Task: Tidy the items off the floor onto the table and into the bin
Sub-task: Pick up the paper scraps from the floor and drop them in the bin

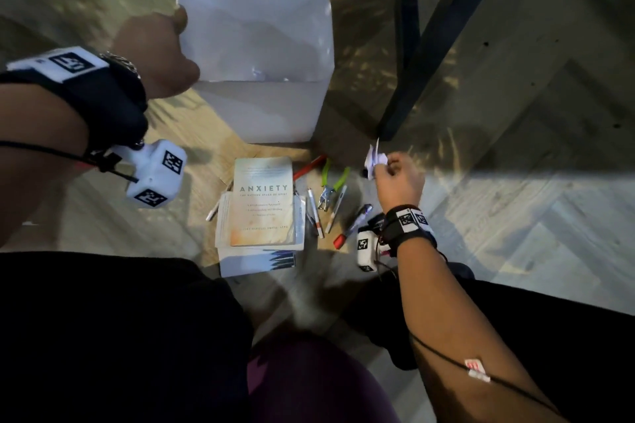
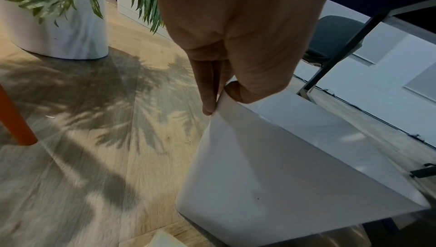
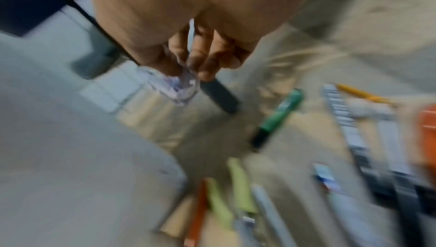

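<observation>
- Smooth white plastic bin (image 1: 261,106), squarish with rounded corners, stands on wood-grain floor (image 1: 515,216); left hand (image 1: 161,51) pinches its rim corner.
- Paperback (image 1: 263,213) tops a flat stack just below the bin.
- Slim pens (image 1: 314,213) fan beside it.
- Right hand (image 1: 400,178) pinches crumpled paper (image 1: 372,160) near the black table leg (image 1: 433,45).

— Bin (image 1: 261,106): smooth white plastic, faintly glossy. Floor (image 1: 515,203): matt wood-grain planks.

— Book (image 1: 263,213): matt paper cover, a little worn. Scrap (image 1: 372,161): crumpled white paper (thin, creased).

— Hole punch (image 1: 330,189): shiny metal jaws, green plastic handles. Pens (image 1: 314,213): smooth plastic. Table leg (image 1: 443,31): dark, matt.
</observation>
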